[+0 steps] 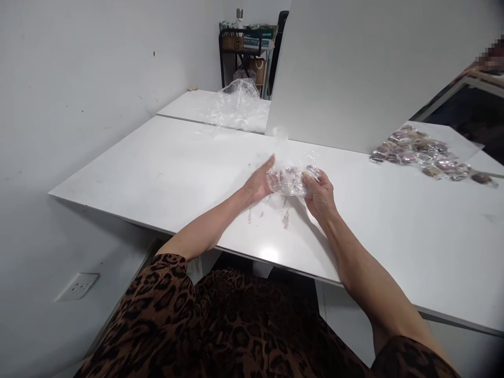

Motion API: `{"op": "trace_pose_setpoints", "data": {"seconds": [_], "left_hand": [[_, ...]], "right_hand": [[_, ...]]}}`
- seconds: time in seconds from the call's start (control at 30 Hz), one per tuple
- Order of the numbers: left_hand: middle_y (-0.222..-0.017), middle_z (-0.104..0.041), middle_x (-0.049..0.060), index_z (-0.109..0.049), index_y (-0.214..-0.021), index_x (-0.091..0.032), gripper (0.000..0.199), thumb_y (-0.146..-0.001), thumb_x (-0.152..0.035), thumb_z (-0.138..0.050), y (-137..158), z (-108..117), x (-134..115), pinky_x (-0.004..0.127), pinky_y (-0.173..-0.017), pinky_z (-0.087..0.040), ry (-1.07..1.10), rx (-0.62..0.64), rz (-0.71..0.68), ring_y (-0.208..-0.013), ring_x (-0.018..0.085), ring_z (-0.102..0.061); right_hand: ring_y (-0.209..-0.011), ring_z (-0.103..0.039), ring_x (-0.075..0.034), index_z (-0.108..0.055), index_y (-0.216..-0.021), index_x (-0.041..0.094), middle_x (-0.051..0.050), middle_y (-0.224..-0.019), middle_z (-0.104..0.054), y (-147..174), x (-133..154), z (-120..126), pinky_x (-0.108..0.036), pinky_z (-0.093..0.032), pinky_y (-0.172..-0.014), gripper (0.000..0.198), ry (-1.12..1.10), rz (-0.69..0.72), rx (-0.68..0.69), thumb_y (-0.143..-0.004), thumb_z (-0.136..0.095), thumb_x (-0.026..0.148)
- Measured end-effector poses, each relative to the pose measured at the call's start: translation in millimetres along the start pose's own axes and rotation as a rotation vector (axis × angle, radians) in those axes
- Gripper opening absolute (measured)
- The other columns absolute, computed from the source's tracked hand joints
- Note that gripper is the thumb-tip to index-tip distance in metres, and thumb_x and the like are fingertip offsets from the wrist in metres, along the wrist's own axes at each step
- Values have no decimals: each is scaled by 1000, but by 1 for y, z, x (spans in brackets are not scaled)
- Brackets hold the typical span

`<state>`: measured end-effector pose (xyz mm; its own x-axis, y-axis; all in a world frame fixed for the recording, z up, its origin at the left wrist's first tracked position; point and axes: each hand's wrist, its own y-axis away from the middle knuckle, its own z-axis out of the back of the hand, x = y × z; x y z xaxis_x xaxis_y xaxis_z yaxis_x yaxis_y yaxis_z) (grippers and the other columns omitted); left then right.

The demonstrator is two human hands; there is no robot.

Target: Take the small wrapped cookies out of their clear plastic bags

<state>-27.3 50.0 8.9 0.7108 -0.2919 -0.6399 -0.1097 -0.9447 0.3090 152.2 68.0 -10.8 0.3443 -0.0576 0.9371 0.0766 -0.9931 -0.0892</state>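
A crinkled clear plastic bag [289, 182] with small pinkish contents is held up just above the white table. My right hand [321, 195] grips its right end, thumb on top and fingers curled behind. At the bag's left side, my left hand [259, 182] supports it with the thumb pointing up; the other fingers are partly hidden by the plastic. What exactly lies inside the bag is too blurred to tell.
Several small wrapped packets [425, 152] lie heaped at the right, beside a tall white panel [346, 73]. Thin clear plastic bags [240, 105] are piled at the back of the white table [137, 168]. Behind stands a black rack [240, 51] with boxes.
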Motion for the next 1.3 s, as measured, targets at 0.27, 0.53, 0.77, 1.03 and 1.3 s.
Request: {"op": "trace_pose_setpoints", "data": {"seconds": [0.27,0.53,0.77,1.03,1.3], "left_hand": [[-86,-74,9,-68,-95,-14,10,-97,-16,-59,-5,6,6,37,-84,-59,46,22,53,-77,20,-74],[-88,-71,5,-62,-98,-20,12,-99,-29,-54,-3,8,-9,37,-83,-58,170,-74,-13,-78,20,-73],[-86,-71,6,-59,-94,-20,9,-98,-29,-57,-5,8,-2,34,-78,-57,64,-47,-46,-72,19,-70],[-90,-76,7,-64,-101,-18,17,-102,-32,-53,9,3,7,25,-67,-51,-311,97,-175,-72,15,-71],[-62,-63,-3,-60,-102,-21,22,-103,-42,-56,4,1,-4,19,-46,-30,-397,-80,-303,-40,7,-49]], "right_hand": [[-100,-69,-22,-74,-92,29,0,-101,-74,12,11,2,-38,-57,-92,37,100,69,43,-65,-92,47],[-139,-57,-33,-81,-109,36,-4,-140,-68,73,37,27,-57,-44,-119,24,651,237,498,-87,-78,47],[-123,-68,-33,-79,-122,35,-7,-126,-76,101,76,27,-55,-54,-109,37,722,-50,833,-88,-77,49],[-105,-68,-24,-63,-127,31,-6,-123,-71,32,20,-14,-40,-59,-87,77,400,-136,53,-60,-95,54],[-69,-66,-13,-71,-86,22,1,-80,-74,19,6,8,-22,-58,-59,35,0,-283,-133,-55,-82,8]]}}
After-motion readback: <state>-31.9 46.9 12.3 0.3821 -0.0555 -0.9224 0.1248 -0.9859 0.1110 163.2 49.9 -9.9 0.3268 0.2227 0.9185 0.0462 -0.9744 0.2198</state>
